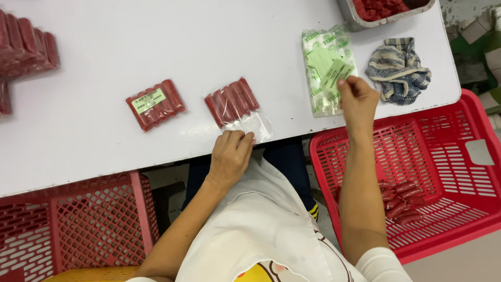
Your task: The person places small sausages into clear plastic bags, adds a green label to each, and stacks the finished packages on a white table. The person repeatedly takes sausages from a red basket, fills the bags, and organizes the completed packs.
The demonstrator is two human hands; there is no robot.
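Counter [104, 62]: white, carries everything below; its near edge runs past both hands
Red baskets: one [459, 172] beside the counter's right end, a few sausage packs lying in it; another [78, 219] below the near edge at left
Steel tray [360, 18]: far right corner, red sausages inside
Cloth [399, 68]: striped, crumpled, near the right edge
Label bag [323, 68]: clear, holding green labels, just left of the cloth
Labelled pack [155, 104]: sausages, mid-counter, green label on top
Unlabelled pack [235, 104]: close to the near edge
Left hand [230, 156]: fingers pinching that pack's clear flap
Right hand [357, 102]: fingers pinched on a green label [336, 73] over the bag
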